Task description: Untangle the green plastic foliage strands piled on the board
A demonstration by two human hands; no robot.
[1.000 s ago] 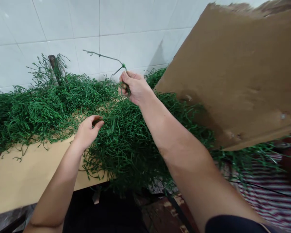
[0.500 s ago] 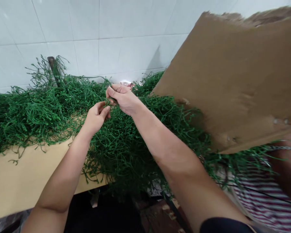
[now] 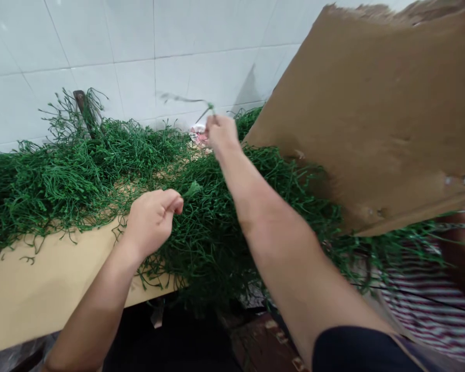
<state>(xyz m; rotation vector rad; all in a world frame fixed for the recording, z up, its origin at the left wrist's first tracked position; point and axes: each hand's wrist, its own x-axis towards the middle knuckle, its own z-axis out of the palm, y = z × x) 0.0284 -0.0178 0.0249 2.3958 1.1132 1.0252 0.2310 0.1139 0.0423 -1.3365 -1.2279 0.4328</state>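
Green stringy plastic-looking stems (image 3: 217, 222) lie in a thick heap across the middle, with another pile (image 3: 73, 165) along the wall at left. My right hand (image 3: 222, 134) is closed on a thin green stem (image 3: 210, 106), whose blurred end points left in front of the wall. My left hand (image 3: 155, 217) is closed at the heap's left edge, lower and nearer to me; a small green piece (image 3: 194, 189) shows just beyond its fingertips. What the fingers pinch is hidden.
A big brown cardboard sheet (image 3: 372, 119) leans at the right. Beneath the piles is a tan tabletop (image 3: 58, 279). White tiles (image 3: 132, 36) cover the wall behind. A rusty upright (image 3: 83, 111) rises from the left pile. Another person's striped clothing (image 3: 422, 310) shows at lower right.
My hands have moved apart: the right up and to the right with the stem, the left down toward me. The left fingers have closed.
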